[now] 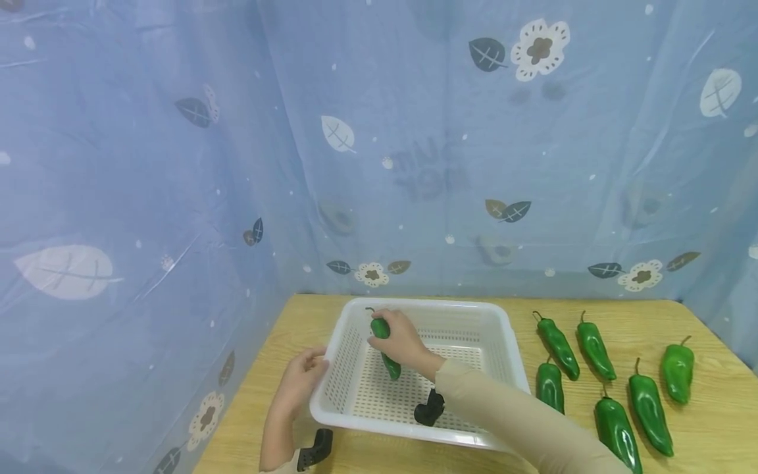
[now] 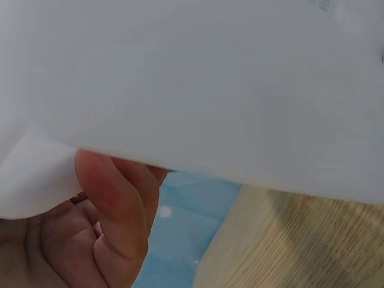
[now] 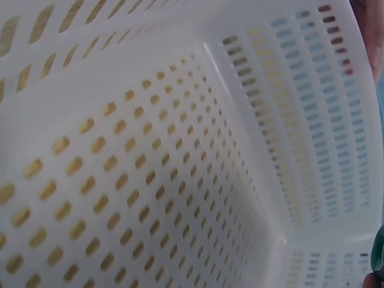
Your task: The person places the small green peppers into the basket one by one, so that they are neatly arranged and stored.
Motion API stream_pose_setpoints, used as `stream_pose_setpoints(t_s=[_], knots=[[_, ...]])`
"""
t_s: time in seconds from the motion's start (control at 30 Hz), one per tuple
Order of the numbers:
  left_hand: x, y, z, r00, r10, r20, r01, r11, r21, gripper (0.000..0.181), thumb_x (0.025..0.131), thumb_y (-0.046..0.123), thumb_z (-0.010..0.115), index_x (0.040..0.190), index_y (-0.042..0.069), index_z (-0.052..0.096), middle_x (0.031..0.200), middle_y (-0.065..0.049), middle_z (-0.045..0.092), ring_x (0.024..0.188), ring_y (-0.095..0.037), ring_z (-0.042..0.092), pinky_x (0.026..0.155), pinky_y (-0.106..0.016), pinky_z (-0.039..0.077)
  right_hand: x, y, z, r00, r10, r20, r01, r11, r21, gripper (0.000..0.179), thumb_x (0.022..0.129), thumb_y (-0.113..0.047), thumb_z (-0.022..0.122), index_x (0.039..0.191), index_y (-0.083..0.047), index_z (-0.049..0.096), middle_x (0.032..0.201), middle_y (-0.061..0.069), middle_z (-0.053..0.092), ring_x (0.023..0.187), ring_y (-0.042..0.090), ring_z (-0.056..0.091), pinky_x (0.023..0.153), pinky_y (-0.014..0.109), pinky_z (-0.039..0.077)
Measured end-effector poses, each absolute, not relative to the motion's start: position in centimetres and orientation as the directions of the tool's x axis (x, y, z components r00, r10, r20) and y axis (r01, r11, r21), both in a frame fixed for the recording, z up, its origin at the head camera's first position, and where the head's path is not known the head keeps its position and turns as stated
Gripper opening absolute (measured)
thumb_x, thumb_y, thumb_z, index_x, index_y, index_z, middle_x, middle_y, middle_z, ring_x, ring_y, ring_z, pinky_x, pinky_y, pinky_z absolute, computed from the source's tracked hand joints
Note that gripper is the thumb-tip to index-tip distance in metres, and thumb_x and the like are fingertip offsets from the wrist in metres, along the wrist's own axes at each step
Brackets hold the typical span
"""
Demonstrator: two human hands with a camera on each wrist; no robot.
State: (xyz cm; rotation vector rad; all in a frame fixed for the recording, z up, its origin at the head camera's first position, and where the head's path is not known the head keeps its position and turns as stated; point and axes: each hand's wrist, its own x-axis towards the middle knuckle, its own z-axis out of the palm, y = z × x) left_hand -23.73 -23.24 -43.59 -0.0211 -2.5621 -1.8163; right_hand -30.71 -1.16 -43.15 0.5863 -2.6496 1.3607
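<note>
In the head view, a white perforated plastic basket (image 1: pixel 408 429) stands on the wooden table. My right hand (image 1: pixel 404 337) reaches over it and grips a green pepper (image 1: pixel 380 328) around its middle. The pepper's stem points up and away, and its lower tip hangs inside the basket near the left wall. At the right edge of the right wrist view, a sliver of the pepper (image 3: pixel 378 252) shows. My left hand (image 1: pixel 296 382) holds the basket's left rim. The left wrist view shows its bent fingers (image 2: pixel 114 192) at the edge of the white wall, fingertips partly hidden.
Several green peppers (image 1: pixel 648 407) lie spread on the table to the right of the basket. A blue patterned curtain (image 1: pixel 438 164) hangs behind and to the left. Black wrist devices (image 1: pixel 431 408) sit on both forearms, the right one above the basket.
</note>
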Motion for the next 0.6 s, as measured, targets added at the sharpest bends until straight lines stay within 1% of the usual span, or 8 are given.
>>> stream_pose_setpoints(t_s=[0.13,0.3,0.6], knots=[[-23.6,-23.4,-43.7,-1.000,0.003,0.000,0.001,0.333,0.943,0.041,0.096,0.014,0.051,0.134,-0.001,0.046,0.107,-0.020,0.064,0.085,-0.026,0.067,0.071,-0.037,0.059,-30.6,-2.2,-43.6,-0.916,-0.310,0.254,-0.387,0.516,-0.764,0.047,0.085,-0.022,0.068,0.127,-0.006,0.055,0.114,0.013,0.056,0.089,0.019,0.055,0.068,0.028,0.052],[-23.2,-23.6,-43.9,-1.000,-0.011,-0.008,-0.012,0.334,0.942,0.041,0.096,0.014,0.051,0.134,0.000,0.047,0.105,-0.019,0.065,0.084,-0.026,0.068,0.070,-0.037,0.059,-30.3,-3.3,-44.2,-0.925,-0.319,0.207,-0.352,0.515,-0.782,0.047,0.085,-0.021,0.068,0.128,-0.007,0.054,0.115,0.014,0.055,0.087,0.018,0.054,0.065,0.028,0.052],[-23.7,-23.2,-43.7,-0.999,0.010,0.046,0.047,0.302,0.952,0.038,0.096,0.010,0.051,0.131,-0.003,0.048,0.104,-0.024,0.065,0.085,-0.032,0.068,0.070,-0.038,0.059,-30.9,-3.8,-44.2,-0.935,-0.313,0.169,-0.327,0.568,-0.755,0.048,0.084,-0.022,0.069,0.127,-0.006,0.055,0.108,0.014,0.058,0.085,0.019,0.055,0.064,0.028,0.053]])
